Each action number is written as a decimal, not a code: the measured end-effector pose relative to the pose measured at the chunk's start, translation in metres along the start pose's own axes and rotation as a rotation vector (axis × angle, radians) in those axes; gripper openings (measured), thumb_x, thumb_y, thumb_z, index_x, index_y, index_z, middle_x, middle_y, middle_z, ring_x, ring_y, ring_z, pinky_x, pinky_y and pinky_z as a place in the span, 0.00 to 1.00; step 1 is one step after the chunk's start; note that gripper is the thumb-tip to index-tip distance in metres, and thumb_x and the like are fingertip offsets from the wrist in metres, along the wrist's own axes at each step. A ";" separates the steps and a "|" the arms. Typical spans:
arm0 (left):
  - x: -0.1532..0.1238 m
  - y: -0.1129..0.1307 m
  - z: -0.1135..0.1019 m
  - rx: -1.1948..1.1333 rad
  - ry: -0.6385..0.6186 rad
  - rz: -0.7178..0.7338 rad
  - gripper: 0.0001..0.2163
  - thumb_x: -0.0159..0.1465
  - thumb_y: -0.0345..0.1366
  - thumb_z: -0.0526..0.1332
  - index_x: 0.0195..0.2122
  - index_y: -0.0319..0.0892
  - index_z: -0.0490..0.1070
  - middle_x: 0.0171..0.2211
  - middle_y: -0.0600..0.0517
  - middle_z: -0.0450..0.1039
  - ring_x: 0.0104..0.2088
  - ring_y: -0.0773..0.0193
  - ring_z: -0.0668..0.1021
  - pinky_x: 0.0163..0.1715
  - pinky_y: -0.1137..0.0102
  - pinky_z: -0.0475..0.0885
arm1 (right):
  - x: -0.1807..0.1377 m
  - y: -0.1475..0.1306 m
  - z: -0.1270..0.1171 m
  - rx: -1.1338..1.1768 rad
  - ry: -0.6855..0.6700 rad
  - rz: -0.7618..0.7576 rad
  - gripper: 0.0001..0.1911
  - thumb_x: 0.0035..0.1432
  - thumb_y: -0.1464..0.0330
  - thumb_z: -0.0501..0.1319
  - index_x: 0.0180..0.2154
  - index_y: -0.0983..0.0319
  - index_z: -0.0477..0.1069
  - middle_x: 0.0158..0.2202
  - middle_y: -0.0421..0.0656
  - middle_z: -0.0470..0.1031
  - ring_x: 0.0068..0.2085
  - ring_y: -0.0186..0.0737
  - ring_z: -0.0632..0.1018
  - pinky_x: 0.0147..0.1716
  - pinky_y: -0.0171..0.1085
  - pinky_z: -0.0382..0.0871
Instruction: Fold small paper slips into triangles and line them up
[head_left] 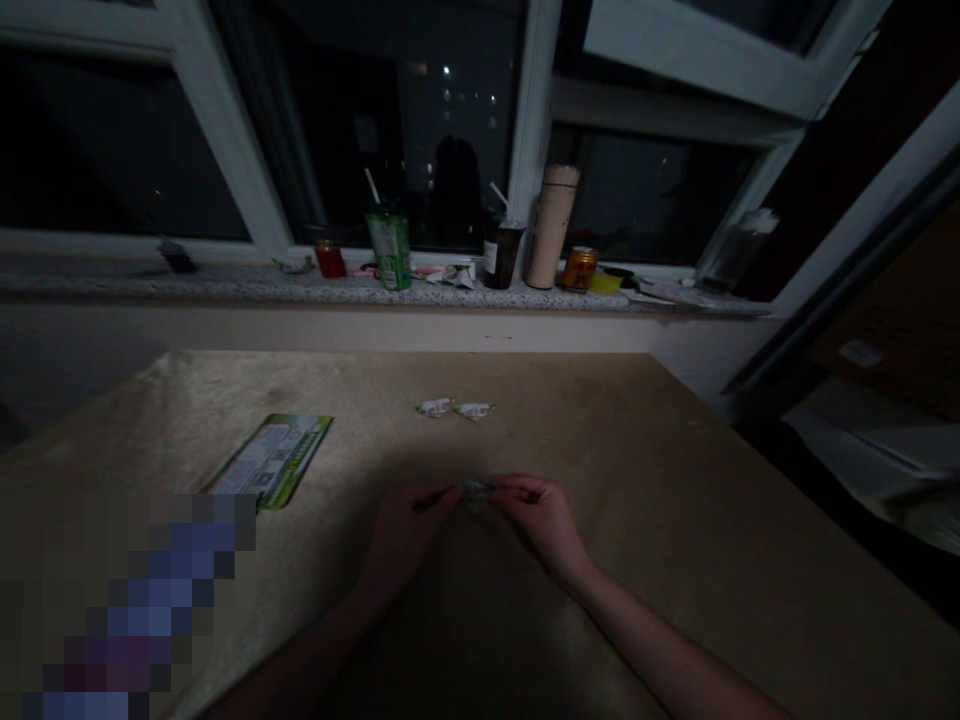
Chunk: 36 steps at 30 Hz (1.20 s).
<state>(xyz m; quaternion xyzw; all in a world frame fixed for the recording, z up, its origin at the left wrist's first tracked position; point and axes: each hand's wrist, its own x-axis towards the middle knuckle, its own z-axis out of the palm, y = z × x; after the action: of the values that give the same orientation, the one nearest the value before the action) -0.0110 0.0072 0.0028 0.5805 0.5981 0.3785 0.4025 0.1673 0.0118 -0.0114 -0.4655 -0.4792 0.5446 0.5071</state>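
Between my two hands, low over the table, is a small crinkled wrapped piece [476, 491] that looks like a candy; the dim light hides its details. My left hand [411, 520] pinches its left end between thumb and fingers. On the other end, the fingertips of my right hand [541, 515] are closed in the same way. Farther back on the table lie two small wrapped candies, a left one [436, 407] and a right one [475, 410], white with coloured print. A flat green and white printed packet [281, 460] rests to the left of my hands.
The brown tabletop [600, 420] reaches a wall below a stone windowsill [450, 292]. On the sill stand a green cup [390, 245] with a straw, a dark drink cup [501, 255], a pink flask [553, 228], a red jar [330, 260] and a gold can [580, 270]. The lower left is pixelated.
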 end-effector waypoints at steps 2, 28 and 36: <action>0.001 -0.001 0.000 0.000 -0.002 0.002 0.12 0.56 0.44 0.62 0.35 0.44 0.80 0.33 0.54 0.80 0.36 0.53 0.80 0.40 0.66 0.72 | 0.000 0.001 -0.001 -0.007 -0.002 0.008 0.13 0.42 0.62 0.69 0.32 0.62 0.79 0.31 0.45 0.81 0.33 0.44 0.80 0.34 0.37 0.72; 0.023 0.015 0.004 0.049 -0.036 0.079 0.12 0.56 0.44 0.60 0.34 0.44 0.79 0.33 0.52 0.80 0.36 0.53 0.80 0.37 0.66 0.71 | 0.022 0.000 -0.017 0.018 0.127 -0.008 0.14 0.39 0.63 0.70 0.30 0.65 0.75 0.29 0.45 0.79 0.30 0.39 0.78 0.32 0.35 0.69; 0.060 0.009 0.019 0.007 -0.062 0.115 0.11 0.58 0.42 0.61 0.34 0.42 0.78 0.32 0.52 0.79 0.37 0.55 0.79 0.38 0.68 0.70 | 0.048 0.002 -0.029 0.005 0.185 -0.020 0.16 0.36 0.62 0.70 0.28 0.65 0.74 0.24 0.42 0.77 0.25 0.36 0.75 0.27 0.33 0.66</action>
<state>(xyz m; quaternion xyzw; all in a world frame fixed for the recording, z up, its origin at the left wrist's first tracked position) 0.0099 0.0670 0.0007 0.6268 0.5522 0.3810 0.3963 0.1931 0.0613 -0.0178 -0.5076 -0.4336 0.4956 0.5556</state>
